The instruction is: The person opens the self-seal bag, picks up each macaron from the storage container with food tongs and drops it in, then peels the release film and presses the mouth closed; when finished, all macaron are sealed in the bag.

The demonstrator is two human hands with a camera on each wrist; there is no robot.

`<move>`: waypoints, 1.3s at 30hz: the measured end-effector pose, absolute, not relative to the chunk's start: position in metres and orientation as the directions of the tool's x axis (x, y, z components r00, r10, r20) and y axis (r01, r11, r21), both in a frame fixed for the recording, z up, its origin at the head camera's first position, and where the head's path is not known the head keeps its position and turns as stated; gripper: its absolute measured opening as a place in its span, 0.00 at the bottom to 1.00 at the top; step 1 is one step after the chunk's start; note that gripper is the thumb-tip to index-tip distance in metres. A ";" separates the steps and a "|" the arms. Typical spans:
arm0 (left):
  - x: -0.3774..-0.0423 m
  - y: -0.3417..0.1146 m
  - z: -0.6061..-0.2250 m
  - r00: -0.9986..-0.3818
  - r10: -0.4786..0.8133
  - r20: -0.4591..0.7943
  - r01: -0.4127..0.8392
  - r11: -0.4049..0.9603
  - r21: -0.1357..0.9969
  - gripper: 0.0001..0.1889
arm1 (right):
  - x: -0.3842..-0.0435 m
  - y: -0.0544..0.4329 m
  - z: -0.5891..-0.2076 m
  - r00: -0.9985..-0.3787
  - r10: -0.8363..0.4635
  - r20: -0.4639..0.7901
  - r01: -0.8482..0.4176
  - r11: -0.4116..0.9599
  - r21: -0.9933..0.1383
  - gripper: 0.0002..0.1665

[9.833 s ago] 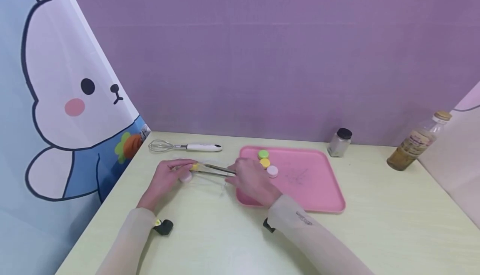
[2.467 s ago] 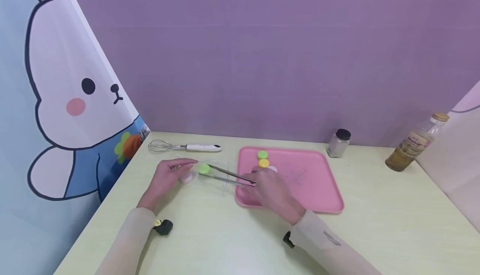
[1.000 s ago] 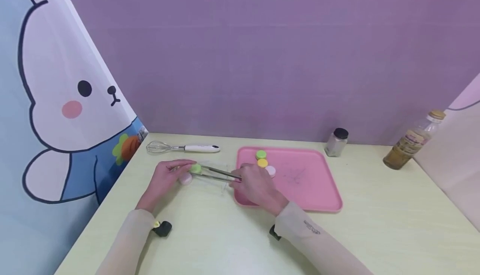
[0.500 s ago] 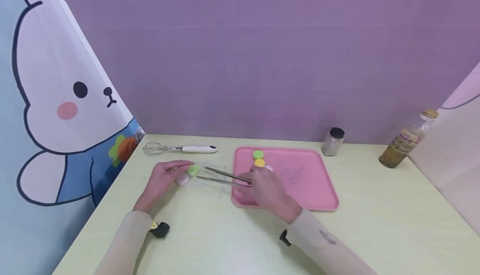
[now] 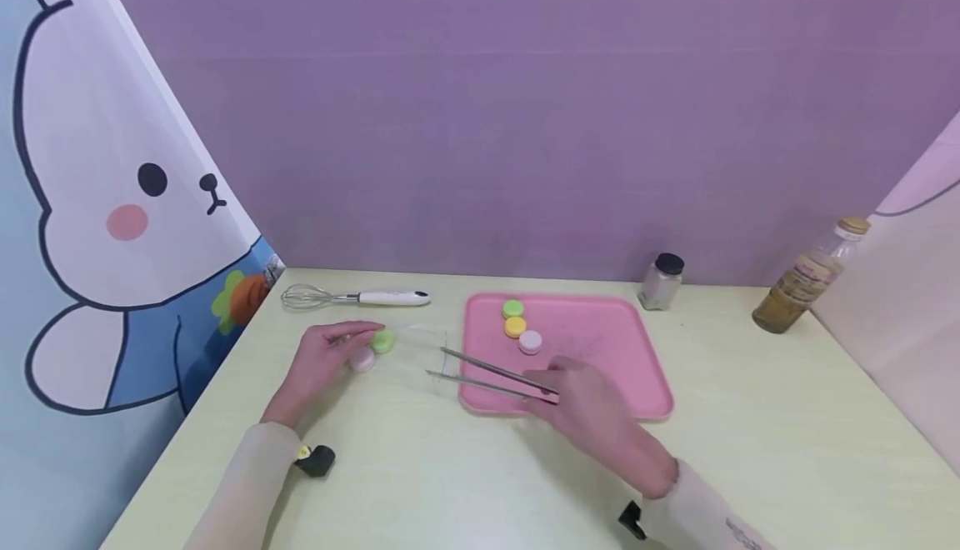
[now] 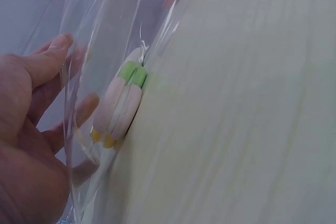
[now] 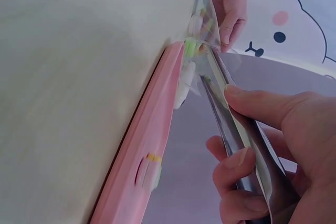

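Observation:
My left hand (image 5: 318, 358) holds the edge of a clear plastic bag (image 6: 105, 24) at the table's left, thumb and fingers on its film. Inside the bag, a pink macaron (image 6: 121, 108) and a green macaron (image 5: 382, 341) show, with a bit of yellow low behind the pink one. My right hand (image 5: 600, 412) grips metal tongs (image 7: 262, 166) around their arms. The tongs' tips stand apart with nothing between them, near the bag's mouth and left of the pink tray (image 5: 600, 400). On the tray sit a green macaron (image 5: 513, 308), a yellow macaron (image 5: 515, 327) and a pink macaron (image 5: 530, 342).
A whisk (image 5: 393, 298) with a white handle lies behind the bag. Behind the tray's right corner stands a glass jar (image 5: 661, 287) with a black lid. A corked bottle (image 5: 798, 287) of brown liquid is at the far right. A purple backdrop (image 5: 480, 158) rises behind the table.
Earlier the tongs carried a yellow macaron, later a green one, into the bag. They have let go of the green macaron and moved back right, out of the bag. My left hand stays put.

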State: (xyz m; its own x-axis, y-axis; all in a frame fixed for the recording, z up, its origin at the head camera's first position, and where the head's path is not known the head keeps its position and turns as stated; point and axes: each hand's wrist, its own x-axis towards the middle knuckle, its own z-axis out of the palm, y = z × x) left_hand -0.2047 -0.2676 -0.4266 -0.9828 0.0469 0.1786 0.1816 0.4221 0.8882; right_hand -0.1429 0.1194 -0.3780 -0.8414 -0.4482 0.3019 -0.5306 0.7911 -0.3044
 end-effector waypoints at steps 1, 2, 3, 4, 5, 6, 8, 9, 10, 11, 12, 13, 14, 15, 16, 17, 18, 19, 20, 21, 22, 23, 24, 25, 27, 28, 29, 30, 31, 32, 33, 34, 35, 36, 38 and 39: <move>-0.204 -0.268 -0.426 -0.983 0.043 0.178 0.180 0.422 0.888 0.11 | -0.140 0.123 -0.378 -0.831 -0.452 0.324 -0.543 0.788 -0.292 0.20; -0.204 -0.268 -0.425 -0.983 0.041 0.179 0.180 0.418 0.890 0.11 | -0.138 0.127 -0.379 -0.821 -0.454 0.346 -0.553 0.783 -0.286 0.20; -0.204 -0.268 -0.425 -0.983 0.040 0.178 0.178 0.418 0.891 0.11 | -0.136 0.130 -0.379 -0.814 -0.453 0.363 -0.559 0.781 -0.279 0.20; -0.204 -0.269 -0.425 -0.984 0.040 0.176 0.176 0.417 0.892 0.11 | -0.134 0.134 -0.379 -0.809 -0.452 0.376 -0.563 0.781 -0.272 0.20; -0.204 -0.269 -0.425 -0.984 0.038 0.173 0.173 0.417 0.892 0.11 | -0.131 0.137 -0.380 -0.806 -0.448 0.387 -0.563 0.782 -0.266 0.20; -0.204 -0.269 -0.425 -0.985 0.037 0.169 0.169 0.417 0.893 0.11 | -0.129 0.141 -0.380 -0.805 -0.443 0.395 -0.561 0.785 -0.263 0.21; -0.204 -0.269 -0.426 -0.986 0.036 0.166 0.165 0.418 0.893 0.11 | -0.125 0.147 -0.381 -0.813 -0.428 0.395 -0.548 0.791 -0.271 0.21; -0.204 -0.269 -0.426 -0.986 0.036 0.165 0.165 0.420 0.893 0.11 | -0.123 0.151 -0.381 -0.822 -0.417 0.388 -0.536 0.796 -0.279 0.21; -0.204 -0.268 -0.426 -0.985 0.036 0.167 0.167 0.421 0.891 0.11 | -0.122 0.154 -0.382 -0.834 -0.404 0.376 -0.520 0.804 -0.290 0.21; -0.204 -0.268 -0.427 -0.985 0.036 0.169 0.169 0.424 0.890 0.12 | -0.120 0.157 -0.382 -0.846 -0.390 0.364 -0.503 0.809 -0.302 0.21; -0.204 -0.269 -0.427 -0.985 0.037 0.171 0.170 0.429 0.887 0.12 | -0.118 0.160 -0.382 -0.859 -0.376 0.349 -0.484 0.818 -0.310 0.21; -0.204 -0.269 -0.427 -0.984 0.039 0.173 0.173 0.431 0.886 0.12 | -0.117 0.163 -0.382 -0.870 -0.362 0.336 -0.466 0.827 -0.316 0.21; -0.204 -0.269 -0.427 -0.984 0.041 0.175 0.175 0.432 0.885 0.12 | -0.116 0.166 -0.382 -0.879 -0.350 0.324 -0.450 0.834 -0.320 0.21; -0.204 -0.269 -0.427 -0.984 0.041 0.175 0.175 0.433 0.884 0.12 | -0.114 0.169 -0.382 -0.887 -0.337 0.316 -0.435 0.840 -0.324 0.21; -0.204 -0.269 -0.427 -0.984 0.041 0.174 0.174 0.434 0.884 0.12 | -0.113 0.172 -0.383 -0.892 -0.327 0.312 -0.423 0.847 -0.322 0.21; -0.204 -0.269 -0.426 -0.984 0.040 0.172 0.172 0.433 0.885 0.12 | -0.112 0.175 -0.383 -0.893 -0.321 0.316 -0.419 0.850 -0.319 0.21; -0.204 -0.269 -0.426 -0.984 0.041 0.171 0.171 0.434 0.884 0.12 | -0.111 0.178 -0.384 -0.894 -0.315 0.319 -0.414 0.853 -0.318 0.20; -0.204 -0.269 -0.426 -0.985 0.040 0.169 0.170 0.430 0.887 0.12 | -0.109 0.181 -0.384 -0.894 -0.310 0.324 -0.411 0.854 -0.318 0.20; -0.204 -0.269 -0.426 -0.985 0.038 0.167 0.167 0.428 0.888 0.12 | -0.108 0.184 -0.384 -0.894 -0.304 0.329 -0.409 0.855 -0.319 0.20; -0.204 -0.269 -0.426 -0.986 0.035 0.164 0.163 0.425 0.890 0.12 | -0.107 0.187 -0.385 -0.893 -0.300 0.337 -0.407 0.856 -0.318 0.20; -0.204 -0.269 -0.425 -0.986 0.036 0.164 0.163 0.422 0.892 0.12 | -0.106 0.190 -0.385 -0.891 -0.297 0.343 -0.408 0.856 -0.317 0.20; -0.204 -0.269 -0.426 -0.986 0.036 0.163 0.163 0.417 0.894 0.12 | -0.105 0.192 -0.385 -0.889 -0.294 0.350 -0.408 0.856 -0.317 0.20; -0.204 -0.269 -0.426 -0.986 0.037 0.162 0.162 0.414 0.895 0.12 | -0.104 0.195 -0.385 -0.888 -0.291 0.356 -0.407 0.857 -0.317 0.19; -0.203 -0.269 -0.426 -0.986 0.036 0.163 0.163 0.410 0.897 0.11 | -0.103 0.198 -0.385 -0.888 -0.286 0.360 -0.404 0.858 -0.316 0.19; -0.203 -0.269 -0.427 -0.986 0.039 0.165 0.167 0.407 0.898 0.11 | -0.101 0.204 -0.385 -0.888 -0.280 0.364 -0.400 0.862 -0.313 0.19; -0.203 -0.269 -0.427 -0.985 0.041 0.168 0.170 0.406 0.898 0.11 | -0.100 0.207 -0.386 -0.891 -0.277 0.361 -0.395 0.863 -0.314 0.18; -0.203 -0.269 -0.427 -0.985 0.041 0.170 0.172 0.404 0.898 0.11 | -0.099 0.209 -0.386 -0.894 -0.270 0.357 -0.388 0.865 -0.319 0.18; -0.203 -0.269 -0.427 -0.984 0.041 0.172 0.174 0.405 0.898 0.11 | -0.098 0.212 -0.386 -0.902 -0.258 0.346 -0.373 0.868 -0.327 0.18; -0.203 -0.269 -0.427 -0.984 0.041 0.174 0.175 0.405 0.897 0.11 | -0.098 0.214 -0.386 -0.911 -0.244 0.331 -0.356 0.872 -0.337 0.18; -0.203 -0.269 -0.427 -0.984 0.040 0.174 0.176 0.406 0.897 0.11 | -0.097 0.216 -0.386 -0.918 -0.233 0.320 -0.342 0.874 -0.345 0.18; -0.203 -0.269 -0.427 -0.984 0.040 0.175 0.176 0.408 0.896 0.11 | -0.096 0.219 -0.387 -0.923 -0.222 0.313 -0.331 0.875 -0.354 0.18; -0.203 -0.269 -0.426 -0.984 0.040 0.175 0.176 0.410 0.895 0.11 | -0.096 0.221 -0.387 -0.928 -0.212 0.307 -0.319 0.877 -0.360 0.18; -0.204 -0.269 -0.426 -0.984 0.040 0.174 0.175 0.411 0.894 0.11 | -0.096 0.223 -0.388 -0.931 -0.202 0.306 -0.310 0.878 -0.365 0.18; -0.204 -0.269 -0.426 -0.984 0.039 0.174 0.174 0.414 0.893 0.11 | -0.095 0.225 -0.388 -0.930 -0.196 0.310 -0.307 0.880 -0.364 0.19; -0.204 -0.269 -0.426 -0.984 0.039 0.173 0.173 0.414 0.894 0.11 | -0.096 0.229 -0.389 -0.923 -0.194 0.331 -0.313 0.880 -0.357 0.19; -0.204 -0.269 -0.426 -0.984 0.038 0.172 0.173 0.414 0.894 0.11 | -0.096 0.231 -0.390 -0.920 -0.195 0.340 -0.317 0.881 -0.352 0.19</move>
State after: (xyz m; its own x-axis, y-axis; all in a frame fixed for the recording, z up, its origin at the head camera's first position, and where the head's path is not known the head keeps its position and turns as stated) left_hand -0.2041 -0.2691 -0.4259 -0.9843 0.0380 0.1725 0.1726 0.4137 0.8939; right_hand -0.0959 0.2311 -0.3899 -0.9199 -0.1947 0.3404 -0.3168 0.8805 -0.3525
